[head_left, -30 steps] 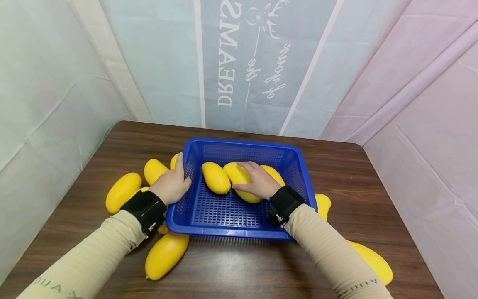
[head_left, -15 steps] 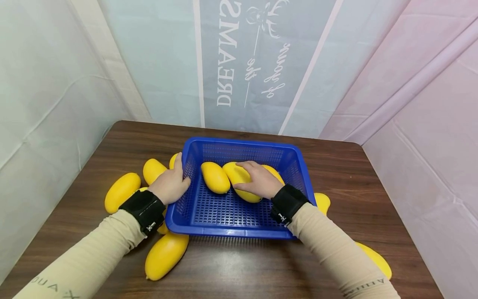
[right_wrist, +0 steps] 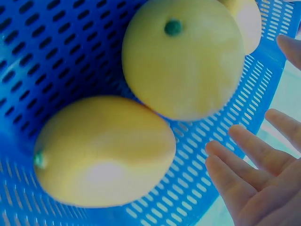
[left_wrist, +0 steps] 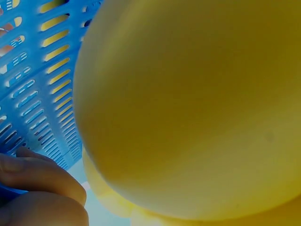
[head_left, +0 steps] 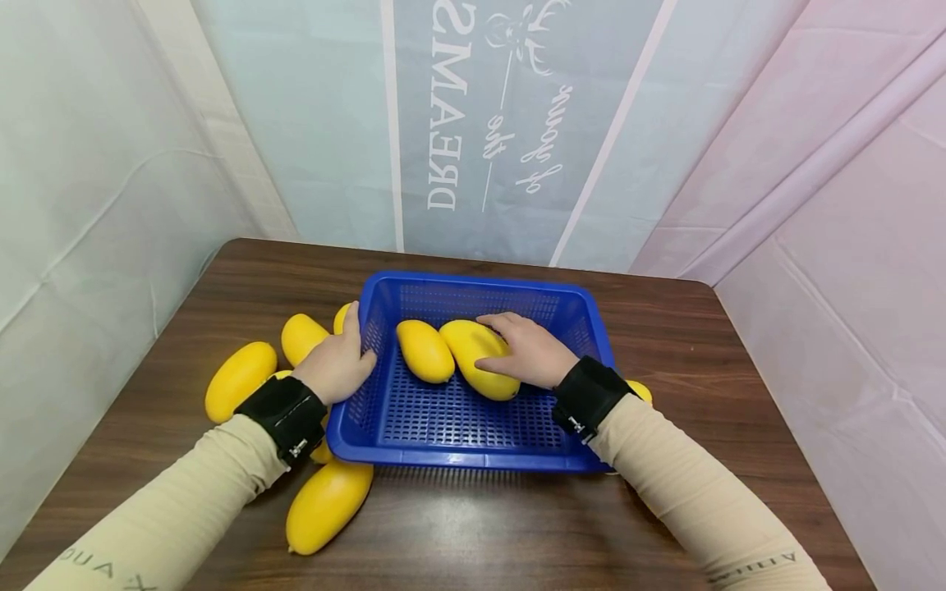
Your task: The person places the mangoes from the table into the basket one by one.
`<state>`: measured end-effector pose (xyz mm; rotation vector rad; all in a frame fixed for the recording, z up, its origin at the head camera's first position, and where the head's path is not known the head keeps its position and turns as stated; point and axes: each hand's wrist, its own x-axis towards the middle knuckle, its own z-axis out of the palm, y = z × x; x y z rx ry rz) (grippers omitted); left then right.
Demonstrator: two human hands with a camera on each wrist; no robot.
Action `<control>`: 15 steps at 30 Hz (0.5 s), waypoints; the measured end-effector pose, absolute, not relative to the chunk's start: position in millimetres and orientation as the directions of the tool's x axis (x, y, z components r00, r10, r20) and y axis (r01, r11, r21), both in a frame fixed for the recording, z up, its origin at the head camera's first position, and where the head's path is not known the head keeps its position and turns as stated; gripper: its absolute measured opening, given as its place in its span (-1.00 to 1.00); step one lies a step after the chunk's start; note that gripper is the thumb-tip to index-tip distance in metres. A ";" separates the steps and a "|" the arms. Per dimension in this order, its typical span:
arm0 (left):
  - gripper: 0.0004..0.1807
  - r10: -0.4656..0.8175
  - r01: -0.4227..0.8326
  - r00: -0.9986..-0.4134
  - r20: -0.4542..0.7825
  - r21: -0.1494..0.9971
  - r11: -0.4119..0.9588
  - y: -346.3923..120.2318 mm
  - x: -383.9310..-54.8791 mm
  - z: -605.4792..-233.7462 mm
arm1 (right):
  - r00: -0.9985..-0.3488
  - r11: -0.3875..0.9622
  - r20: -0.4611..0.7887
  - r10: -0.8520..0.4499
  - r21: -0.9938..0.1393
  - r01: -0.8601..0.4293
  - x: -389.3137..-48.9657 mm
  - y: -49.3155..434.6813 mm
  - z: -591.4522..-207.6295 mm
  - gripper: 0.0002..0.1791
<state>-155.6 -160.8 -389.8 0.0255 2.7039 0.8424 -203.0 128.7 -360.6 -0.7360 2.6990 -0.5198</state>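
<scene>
A blue perforated plastic basket [head_left: 473, 459] stands mid-table. My left hand [head_left: 338, 365] grips its left rim; curled fingers [left_wrist: 40, 181] show at the rim in the left wrist view. Inside the basket lie a yellow mango [head_left: 426, 351] on the left and another mango [head_left: 473, 349] in the middle. A third, behind my right hand in the head view, shows in the right wrist view, where a mango [right_wrist: 106, 153] lies in front. Above the basket's right half, my right hand [head_left: 528, 353] is spread, fingers extended, apart from the mangoes in its wrist view.
Several mangoes lie left of the basket, including one mango [head_left: 240, 382] farthest out and one mango [head_left: 328, 506] near the front. On the right, a mango [head_left: 640, 391] is mostly hidden by basket and arm. Fabric walls [head_left: 310, 123] enclose the wooden table [head_left: 473, 533].
My right hand has moved a little to the right, off the middle mango, which shows more fully. The mangoes on the right are now more covered by that arm. My left hand stays on the rim.
</scene>
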 end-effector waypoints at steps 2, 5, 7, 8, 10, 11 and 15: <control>-0.06 0.108 -0.074 -0.952 -0.286 0.557 0.827 -160.4 -155.4 -389.7 | -0.827 0.811 -0.197 -0.527 -0.407 -0.420 -202.6 132.0 -357.1 -0.21; -0.06 0.110 -0.076 -0.951 -0.290 0.562 0.824 -159.9 -155.3 -389.6 | -0.829 0.822 -0.212 -0.517 -0.394 -0.411 -201.9 136.5 -351.9 -0.21; -0.06 0.108 -0.079 -0.950 -0.292 0.562 0.823 -160.0 -155.4 -389.6 | -0.833 0.827 -0.217 -0.510 -0.392 -0.404 -201.8 139.0 -349.1 -0.21; -0.06 0.107 -0.079 -0.950 -0.292 0.561 0.824 -160.1 -155.5 -389.7 | -0.834 0.828 -0.219 -0.506 -0.393 -0.400 -201.6 140.1 -347.9 -0.21; -0.06 0.105 -0.081 -0.950 -0.294 0.559 0.825 -160.2 -155.8 -389.8 | -0.834 0.824 -0.213 -0.510 -0.397 -0.403 -201.7 142.0 -346.3 -0.21; -0.06 0.105 -0.081 -0.950 -0.293 0.558 0.826 -160.1 -155.8 -389.7 | -0.832 0.821 -0.208 -0.514 -0.398 -0.409 -201.7 143.1 -345.9 -0.20; -0.06 0.107 -0.080 -0.949 -0.295 0.556 0.827 -159.5 -155.6 -388.2 | -0.833 0.819 -0.201 -0.516 -0.402 -0.410 -200.1 146.9 -343.4 -0.20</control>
